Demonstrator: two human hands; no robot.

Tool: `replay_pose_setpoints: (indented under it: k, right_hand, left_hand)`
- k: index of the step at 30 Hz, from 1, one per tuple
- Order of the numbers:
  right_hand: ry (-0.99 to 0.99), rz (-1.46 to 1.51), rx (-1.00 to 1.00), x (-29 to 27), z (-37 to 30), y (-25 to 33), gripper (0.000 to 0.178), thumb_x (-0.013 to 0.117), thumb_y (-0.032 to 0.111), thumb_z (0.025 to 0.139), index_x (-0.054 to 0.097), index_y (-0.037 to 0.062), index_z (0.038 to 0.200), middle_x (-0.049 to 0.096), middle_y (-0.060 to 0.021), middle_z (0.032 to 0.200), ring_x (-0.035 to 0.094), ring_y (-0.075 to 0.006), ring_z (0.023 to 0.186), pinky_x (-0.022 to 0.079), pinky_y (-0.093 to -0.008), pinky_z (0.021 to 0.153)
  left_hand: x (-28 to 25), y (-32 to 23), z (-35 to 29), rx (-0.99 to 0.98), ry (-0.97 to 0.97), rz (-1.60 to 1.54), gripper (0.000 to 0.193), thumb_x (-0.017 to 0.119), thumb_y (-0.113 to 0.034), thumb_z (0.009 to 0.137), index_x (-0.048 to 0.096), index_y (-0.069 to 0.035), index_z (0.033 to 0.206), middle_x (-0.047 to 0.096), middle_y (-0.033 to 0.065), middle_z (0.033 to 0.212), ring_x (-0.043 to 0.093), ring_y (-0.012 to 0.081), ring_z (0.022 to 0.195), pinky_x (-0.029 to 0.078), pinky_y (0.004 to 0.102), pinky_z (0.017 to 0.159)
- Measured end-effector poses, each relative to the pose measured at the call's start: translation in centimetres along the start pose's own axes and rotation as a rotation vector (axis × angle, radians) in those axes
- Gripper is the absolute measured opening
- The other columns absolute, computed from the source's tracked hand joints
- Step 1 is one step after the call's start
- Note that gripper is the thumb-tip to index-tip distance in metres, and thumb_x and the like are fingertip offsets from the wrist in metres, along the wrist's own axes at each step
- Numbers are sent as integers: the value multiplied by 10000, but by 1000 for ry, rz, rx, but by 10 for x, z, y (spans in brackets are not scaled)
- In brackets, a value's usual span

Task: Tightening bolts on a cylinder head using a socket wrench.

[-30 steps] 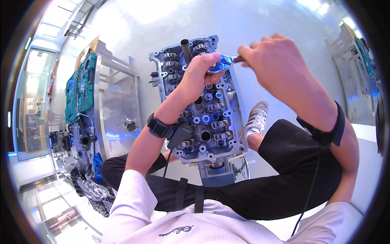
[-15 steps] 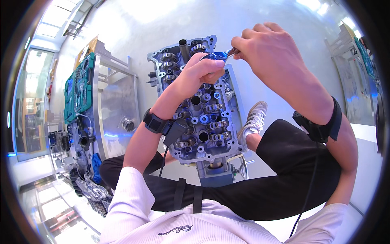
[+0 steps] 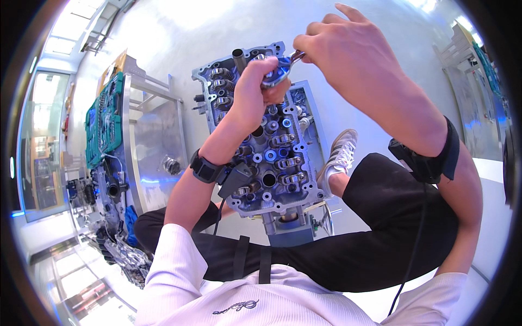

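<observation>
My left hand [image 3: 255, 89] is closed around a shiny metal tool [image 3: 278, 75] that gleams blue, above the far half of an engine cylinder head [image 3: 269, 202]. The tool's exact kind cannot be made out. At its far right end, my right hand [image 3: 345, 49] pinches a slim metal part with thumb and forefinger; the other fingers are partly raised. Below my hands, the cylinder head shows rows of roller rockers [image 3: 288, 163], round bores and an upright tube [image 3: 238, 58]. My left hand hides some of its middle.
The cylinder head rests on a stand [image 3: 291, 238] between my legs. A grey metal tray [image 3: 315, 117] lies beside it. On the left, a metal bench [image 3: 157, 141] carries a green tool case [image 3: 103, 122] and engine parts [image 3: 114, 190]. Another bench [image 3: 470, 108] stands at the right.
Both hands have shifted slightly left with the tool, which has tilted. My right hand's outer fingers have lifted. The cylinder head appears a little further left in view.
</observation>
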State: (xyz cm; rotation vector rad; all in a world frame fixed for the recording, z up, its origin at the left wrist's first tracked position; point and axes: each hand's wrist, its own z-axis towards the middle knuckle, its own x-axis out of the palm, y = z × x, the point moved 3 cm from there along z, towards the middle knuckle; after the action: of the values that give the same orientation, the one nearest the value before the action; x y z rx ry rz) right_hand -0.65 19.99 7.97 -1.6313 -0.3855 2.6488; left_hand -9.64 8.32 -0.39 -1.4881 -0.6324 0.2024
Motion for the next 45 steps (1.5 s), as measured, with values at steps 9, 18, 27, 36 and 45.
replay_pose_setpoints:
  k: [9, 18, 27, 36, 45]
  right_hand:
    - [550, 345, 209, -9, -8, 31, 93, 637, 108, 746, 614, 39, 803, 638, -77, 764, 637, -259, 789, 498, -379, 739]
    - [126, 100, 55, 20, -16, -8, 123, 660, 214, 803, 641, 94, 822, 647, -90, 748, 637, -282, 754, 490, -405, 629]
    - [515, 384, 174, -3, -14, 16, 133, 658, 196, 807, 641, 65, 817, 622, -132, 661, 623, -336, 673, 478, -430, 643]
    - [227, 304, 201, -3, -22, -5, 112, 655, 164, 797, 638, 54, 806, 635, -95, 704, 621, -305, 719, 472, -415, 716]
    - [275, 271, 81, -6, -23, 7, 69, 631, 121, 785, 634, 85, 727, 620, -89, 641, 626, -275, 689, 463, -429, 833]
  left_hand:
    - [-1, -7, -1, -71, -202, -141, 303, 481, -330, 931, 504, -101, 733, 519, 17, 585, 463, 122, 498, 348, 261, 503]
    - [-7, 2, 4, -157, 243, -144, 500, 311, -423, 971, 411, -106, 597, 324, -25, 489, 298, 120, 487, 242, 269, 501]
    - [-13, 14, -12, 166, -385, 139, 366, 498, -379, 961, 541, -91, 739, 477, -34, 650, 412, 38, 595, 325, 217, 545]
    - [-14, 8, -14, 7, -191, 64, 386, 476, -332, 955, 519, -74, 671, 410, -48, 593, 334, 44, 540, 270, 230, 505]
    - [-7, 12, -23, 135, -144, 6, 439, 451, -343, 970, 445, -97, 606, 386, -68, 580, 305, 38, 536, 247, 252, 501]
